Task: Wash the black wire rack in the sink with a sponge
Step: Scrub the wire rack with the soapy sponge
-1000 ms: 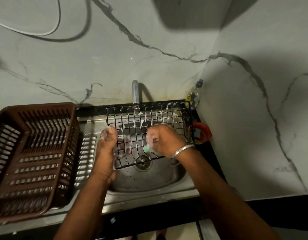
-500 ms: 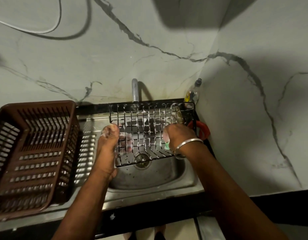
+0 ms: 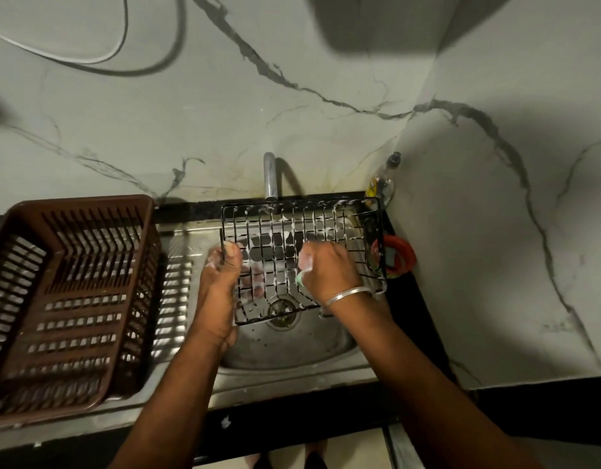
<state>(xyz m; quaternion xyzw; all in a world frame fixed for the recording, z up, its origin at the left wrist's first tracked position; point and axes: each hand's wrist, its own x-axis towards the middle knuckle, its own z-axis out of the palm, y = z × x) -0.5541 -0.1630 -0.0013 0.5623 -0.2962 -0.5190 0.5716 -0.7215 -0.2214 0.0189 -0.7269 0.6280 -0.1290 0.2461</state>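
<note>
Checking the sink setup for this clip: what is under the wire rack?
Through the soapy wire rack you can see the steel sink basin and its drain. The right hand, holding a green sponge, and the left hand cover parts of it.

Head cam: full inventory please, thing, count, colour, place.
wire rack: 1, black with white suds, held tilted over the sink
sponge: 1, green, mostly hidden in the right hand
sink: 1, steel, centre, drain at bottom
tap: 1, chrome, behind the sink
dish basket: 1, brown, on the drainboard at left
bottle: 1, clear with dark cap, back corner right of the tap
round holder: 1, red, right of the sink
cable: 1, white, on the wall, upper left
bangle: 1, silver, right wrist
left hand: grips the rack's left edge
right hand: holds the sponge against the rack
</note>
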